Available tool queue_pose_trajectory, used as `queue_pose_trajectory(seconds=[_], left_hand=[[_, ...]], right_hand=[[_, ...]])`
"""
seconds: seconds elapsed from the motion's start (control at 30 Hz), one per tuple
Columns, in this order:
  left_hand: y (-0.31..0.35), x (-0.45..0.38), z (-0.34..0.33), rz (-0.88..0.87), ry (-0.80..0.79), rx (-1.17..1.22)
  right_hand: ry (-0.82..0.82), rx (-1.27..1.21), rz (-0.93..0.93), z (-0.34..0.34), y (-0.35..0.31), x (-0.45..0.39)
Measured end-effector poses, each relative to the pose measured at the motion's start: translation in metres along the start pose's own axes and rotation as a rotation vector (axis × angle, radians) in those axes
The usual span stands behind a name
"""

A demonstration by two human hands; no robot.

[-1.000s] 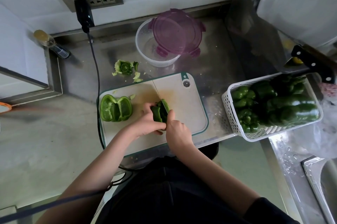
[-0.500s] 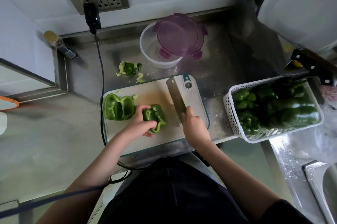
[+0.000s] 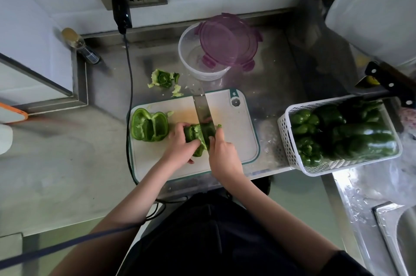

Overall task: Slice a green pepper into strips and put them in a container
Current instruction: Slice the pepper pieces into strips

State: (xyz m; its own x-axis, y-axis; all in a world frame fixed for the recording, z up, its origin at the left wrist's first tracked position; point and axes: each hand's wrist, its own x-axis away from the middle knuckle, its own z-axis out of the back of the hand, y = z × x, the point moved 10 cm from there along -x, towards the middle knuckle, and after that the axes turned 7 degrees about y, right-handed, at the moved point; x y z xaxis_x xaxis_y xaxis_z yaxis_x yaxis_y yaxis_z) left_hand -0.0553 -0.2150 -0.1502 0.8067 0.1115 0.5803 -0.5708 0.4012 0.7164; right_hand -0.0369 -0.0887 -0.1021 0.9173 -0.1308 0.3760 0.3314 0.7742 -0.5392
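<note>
On the cutting board (image 3: 238, 140), my left hand (image 3: 180, 147) grips a glossy, ragged green pepper piece (image 3: 194, 135); my right hand (image 3: 222, 152) grips the knife (image 3: 202, 109) across it. Another hollow half (image 3: 149, 127) lies at the board's left end.

A brushed stainless-steel counter (image 3: 274, 77) is seen, smeared and wet toward the right. Laid directly on it: a white plastic cutting board with a teal rim (image 3: 238, 140), a clear round plastic container (image 3: 191, 59) (purple snap lid (image 3: 227, 43) propped across it), a cut-out green pepper core (image 3: 163, 79) with scraps, and a white perforated plastic basket (image 3: 287, 140) of whole green peppers.
</note>
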Motion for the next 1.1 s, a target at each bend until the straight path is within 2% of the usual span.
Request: queue_pose_trajectory(seconds=[0.3, 0.83, 1.1], left_hand=[[0.004, 0.005, -0.004, -0.031, 0.013, -0.080], [-0.001, 0.001, -0.007, -0.023, -0.052, -0.056], [-0.006, 0.001, 0.004, -0.008, -0.054, -0.020]], right_hand=[[-0.001, 0.074, -0.013, -0.014, -0.002, 0.006], [-0.086, 0.191, -0.024, -0.038, 0.006, 0.004], [0.032, 0.081, -0.059, -0.001, 0.003, -0.026]])
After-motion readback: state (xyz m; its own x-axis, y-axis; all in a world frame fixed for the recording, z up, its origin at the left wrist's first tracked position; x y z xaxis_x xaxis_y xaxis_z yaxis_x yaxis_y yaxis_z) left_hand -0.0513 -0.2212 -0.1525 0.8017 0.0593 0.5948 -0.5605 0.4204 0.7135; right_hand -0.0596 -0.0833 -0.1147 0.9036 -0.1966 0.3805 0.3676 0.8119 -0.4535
